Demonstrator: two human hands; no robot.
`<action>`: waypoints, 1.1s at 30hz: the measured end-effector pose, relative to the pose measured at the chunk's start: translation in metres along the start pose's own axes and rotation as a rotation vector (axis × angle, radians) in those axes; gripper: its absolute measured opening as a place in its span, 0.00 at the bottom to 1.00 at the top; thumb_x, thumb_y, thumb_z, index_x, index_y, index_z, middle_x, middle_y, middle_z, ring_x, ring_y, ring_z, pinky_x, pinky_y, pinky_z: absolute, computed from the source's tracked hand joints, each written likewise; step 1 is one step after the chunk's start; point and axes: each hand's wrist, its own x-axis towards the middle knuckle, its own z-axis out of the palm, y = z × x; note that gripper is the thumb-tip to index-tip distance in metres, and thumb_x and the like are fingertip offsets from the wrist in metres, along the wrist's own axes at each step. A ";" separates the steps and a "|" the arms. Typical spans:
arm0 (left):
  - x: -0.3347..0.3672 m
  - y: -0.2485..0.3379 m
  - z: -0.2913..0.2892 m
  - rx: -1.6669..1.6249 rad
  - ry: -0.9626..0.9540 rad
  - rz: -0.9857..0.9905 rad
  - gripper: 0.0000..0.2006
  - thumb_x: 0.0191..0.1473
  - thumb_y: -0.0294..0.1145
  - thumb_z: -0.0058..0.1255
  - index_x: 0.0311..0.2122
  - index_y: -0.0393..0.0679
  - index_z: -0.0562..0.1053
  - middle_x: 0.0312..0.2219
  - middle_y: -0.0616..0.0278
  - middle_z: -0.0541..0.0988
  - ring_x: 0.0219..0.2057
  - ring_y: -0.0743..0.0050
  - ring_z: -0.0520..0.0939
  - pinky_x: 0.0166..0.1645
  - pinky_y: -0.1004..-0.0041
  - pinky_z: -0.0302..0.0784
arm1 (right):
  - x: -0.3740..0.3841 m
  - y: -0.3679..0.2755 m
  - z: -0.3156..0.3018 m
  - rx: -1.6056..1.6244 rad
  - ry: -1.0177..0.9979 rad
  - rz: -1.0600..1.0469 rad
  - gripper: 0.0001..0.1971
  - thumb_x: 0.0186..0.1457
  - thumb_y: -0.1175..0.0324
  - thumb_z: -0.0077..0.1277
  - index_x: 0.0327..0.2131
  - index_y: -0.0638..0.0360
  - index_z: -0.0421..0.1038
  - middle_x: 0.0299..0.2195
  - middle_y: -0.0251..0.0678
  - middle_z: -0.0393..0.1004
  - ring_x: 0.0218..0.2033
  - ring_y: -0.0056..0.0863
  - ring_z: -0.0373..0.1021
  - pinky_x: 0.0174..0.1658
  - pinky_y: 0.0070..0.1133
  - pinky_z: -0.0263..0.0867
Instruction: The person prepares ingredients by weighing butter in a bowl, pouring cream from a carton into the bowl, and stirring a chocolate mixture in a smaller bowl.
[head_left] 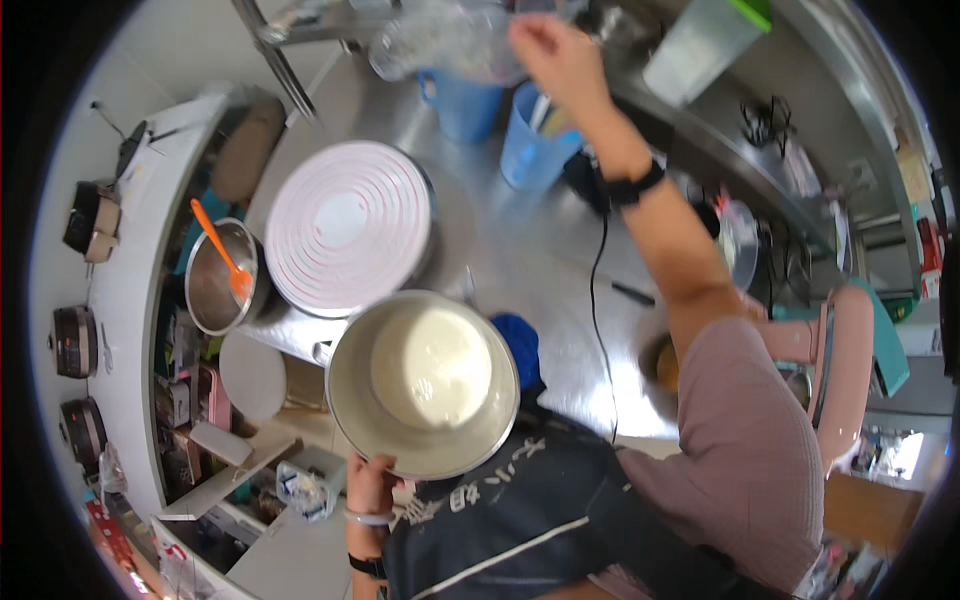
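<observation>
Blue jugs [468, 108] and a turntable [345, 222] stand beyond the pot [352, 400].

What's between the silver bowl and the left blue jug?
The head view shows a round disc with pink rings, then some shiny metal table, between them.

A shiny metal table [470, 220] spans mid-frame. It carries a pink-ringed white disc [348, 228] left of centre and two blue jugs [537, 153] above centre. A black cord [597, 275] lies right of centre.
</observation>
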 end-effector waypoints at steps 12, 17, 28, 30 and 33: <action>0.003 -0.006 -0.038 0.110 0.015 0.106 0.11 0.40 0.21 0.42 0.34 0.36 0.68 0.21 0.59 0.74 0.15 0.72 0.73 0.13 0.80 0.63 | -0.354 -0.063 0.059 -0.250 -1.117 0.402 0.09 0.42 0.69 0.48 0.27 0.60 0.75 0.28 0.43 0.75 0.31 0.38 0.73 0.31 0.31 0.69; -0.002 -0.001 -0.035 0.044 0.009 0.024 0.10 0.39 0.21 0.41 0.31 0.38 0.68 0.20 0.61 0.71 0.15 0.74 0.71 0.14 0.80 0.62 | -0.338 -0.062 0.059 -0.213 -1.073 0.557 0.10 0.46 0.66 0.46 0.29 0.57 0.75 0.31 0.40 0.75 0.35 0.36 0.73 0.34 0.28 0.69; 0.030 0.018 -0.002 0.196 -0.147 -0.053 0.05 0.42 0.22 0.44 0.28 0.39 0.69 0.21 0.61 0.74 0.17 0.73 0.74 0.17 0.81 0.62 | -0.366 -0.027 -0.106 0.324 -0.455 1.055 0.15 0.47 0.59 0.47 0.25 0.65 0.70 0.17 0.34 0.71 0.17 0.20 0.68 0.24 0.18 0.64; 0.041 0.024 0.023 0.227 -0.278 -0.108 0.07 0.43 0.22 0.45 0.31 0.37 0.69 0.23 0.59 0.76 0.20 0.70 0.77 0.19 0.80 0.65 | -0.382 -0.040 -0.148 0.267 -0.332 1.098 0.14 0.49 0.62 0.47 0.26 0.66 0.69 0.18 0.32 0.70 0.19 0.18 0.67 0.24 0.16 0.64; 0.059 0.022 0.059 0.219 -0.341 -0.179 0.05 0.45 0.24 0.45 0.31 0.37 0.69 0.24 0.58 0.76 0.22 0.68 0.78 0.21 0.80 0.66 | -0.420 -0.078 -0.191 0.163 -0.035 1.134 0.15 0.51 0.61 0.46 0.25 0.66 0.68 0.18 0.33 0.71 0.19 0.18 0.68 0.25 0.16 0.64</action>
